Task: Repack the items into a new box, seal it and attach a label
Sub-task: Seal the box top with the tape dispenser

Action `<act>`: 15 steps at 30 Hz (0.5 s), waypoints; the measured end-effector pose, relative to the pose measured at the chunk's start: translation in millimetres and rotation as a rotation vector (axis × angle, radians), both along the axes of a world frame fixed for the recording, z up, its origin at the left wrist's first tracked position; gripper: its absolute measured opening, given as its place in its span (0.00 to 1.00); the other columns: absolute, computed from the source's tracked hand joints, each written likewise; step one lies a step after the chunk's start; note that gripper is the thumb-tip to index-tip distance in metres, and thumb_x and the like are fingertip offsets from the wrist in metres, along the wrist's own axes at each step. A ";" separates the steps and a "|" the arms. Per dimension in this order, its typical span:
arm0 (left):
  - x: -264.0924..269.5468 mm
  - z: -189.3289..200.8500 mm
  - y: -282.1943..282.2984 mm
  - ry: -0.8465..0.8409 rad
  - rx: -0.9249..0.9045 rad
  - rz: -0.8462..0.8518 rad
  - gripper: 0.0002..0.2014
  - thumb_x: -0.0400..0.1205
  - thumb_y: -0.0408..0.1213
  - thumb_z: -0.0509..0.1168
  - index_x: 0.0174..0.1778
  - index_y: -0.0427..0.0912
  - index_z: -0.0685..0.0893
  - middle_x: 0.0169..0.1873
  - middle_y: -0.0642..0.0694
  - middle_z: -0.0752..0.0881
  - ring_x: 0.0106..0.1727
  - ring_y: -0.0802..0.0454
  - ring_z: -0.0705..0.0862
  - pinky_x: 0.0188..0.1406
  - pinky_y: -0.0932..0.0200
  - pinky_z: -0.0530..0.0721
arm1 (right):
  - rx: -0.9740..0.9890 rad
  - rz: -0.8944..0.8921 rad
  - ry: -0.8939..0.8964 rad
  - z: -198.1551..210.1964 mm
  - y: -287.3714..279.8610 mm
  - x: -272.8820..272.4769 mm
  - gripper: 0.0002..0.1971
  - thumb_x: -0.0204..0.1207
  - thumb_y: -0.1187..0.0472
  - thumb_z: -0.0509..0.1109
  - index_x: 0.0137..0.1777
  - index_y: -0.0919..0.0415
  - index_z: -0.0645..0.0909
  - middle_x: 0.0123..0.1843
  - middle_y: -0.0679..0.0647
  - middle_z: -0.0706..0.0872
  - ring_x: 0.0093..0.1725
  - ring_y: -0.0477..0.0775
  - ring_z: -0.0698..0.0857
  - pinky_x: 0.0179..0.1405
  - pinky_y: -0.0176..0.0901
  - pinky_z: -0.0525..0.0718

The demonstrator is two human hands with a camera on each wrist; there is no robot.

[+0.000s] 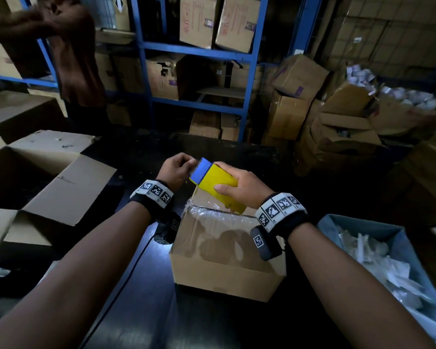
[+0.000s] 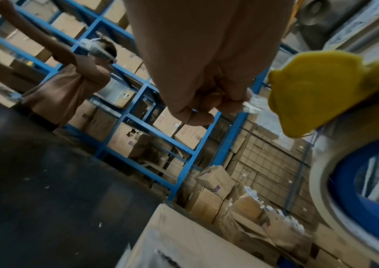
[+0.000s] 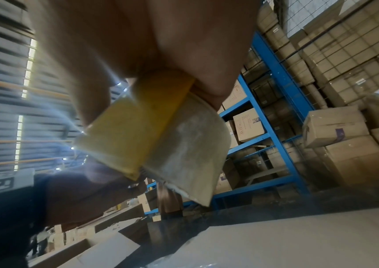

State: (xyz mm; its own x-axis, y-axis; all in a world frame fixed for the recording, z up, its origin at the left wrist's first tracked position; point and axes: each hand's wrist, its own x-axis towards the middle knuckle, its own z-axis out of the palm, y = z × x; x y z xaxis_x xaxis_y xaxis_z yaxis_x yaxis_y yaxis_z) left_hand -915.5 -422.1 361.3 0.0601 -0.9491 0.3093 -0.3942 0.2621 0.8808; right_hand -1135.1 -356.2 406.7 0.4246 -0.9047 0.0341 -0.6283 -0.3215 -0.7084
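Note:
A closed cardboard box (image 1: 227, 258) sits on the dark table in front of me, its top covered with clear tape. Above its far edge my right hand (image 1: 239, 187) grips a yellow and blue tape dispenser (image 1: 213, 180). In the left wrist view the dispenser (image 2: 312, 94) shows its blue-cored roll. In the right wrist view the dispenser (image 3: 124, 134) is held close under my fingers. My left hand (image 1: 178, 167) is curled at the dispenser's blue end and pinches the loose end of the clear tape (image 2: 252, 105).
A large open carton (image 1: 48, 177) lies at the left on the table (image 1: 141, 311). A blue bin (image 1: 398, 240) of clear plastic waste stands at the right. Blue shelving (image 1: 199, 102) with cartons is behind, and another person (image 1: 71, 51) stands at the far left.

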 end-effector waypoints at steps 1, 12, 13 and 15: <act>7.1 0.1 -3.2 -0.007 0.006 0.054 0.08 0.82 0.33 0.64 0.37 0.45 0.81 0.31 0.48 0.83 0.31 0.60 0.81 0.32 0.66 0.78 | 0.022 -0.008 -0.002 -1.3 1.1 -4.2 0.33 0.76 0.49 0.72 0.80 0.42 0.64 0.63 0.55 0.84 0.53 0.54 0.87 0.56 0.58 0.87; 51.0 -16.1 2.8 -0.230 0.102 0.049 0.06 0.80 0.39 0.67 0.39 0.42 0.83 0.26 0.51 0.81 0.25 0.62 0.77 0.27 0.68 0.74 | 0.222 -0.043 -0.046 -16.3 16.7 -36.4 0.31 0.73 0.53 0.76 0.73 0.31 0.71 0.53 0.54 0.85 0.36 0.60 0.91 0.31 0.56 0.91; 52.8 -20.2 3.5 -0.239 0.100 0.063 0.06 0.80 0.39 0.67 0.39 0.42 0.83 0.26 0.51 0.81 0.26 0.60 0.77 0.28 0.66 0.74 | 0.234 -0.044 -0.035 -16.6 17.0 -38.4 0.31 0.72 0.54 0.76 0.73 0.31 0.72 0.53 0.54 0.85 0.37 0.61 0.91 0.31 0.57 0.91; 56.4 -28.9 4.2 -0.211 0.126 0.105 0.07 0.80 0.40 0.67 0.38 0.43 0.83 0.26 0.52 0.81 0.27 0.58 0.77 0.30 0.62 0.74 | 0.262 -0.058 -0.030 -18.4 16.9 -44.8 0.31 0.72 0.55 0.77 0.72 0.32 0.73 0.53 0.56 0.86 0.37 0.63 0.91 0.31 0.57 0.91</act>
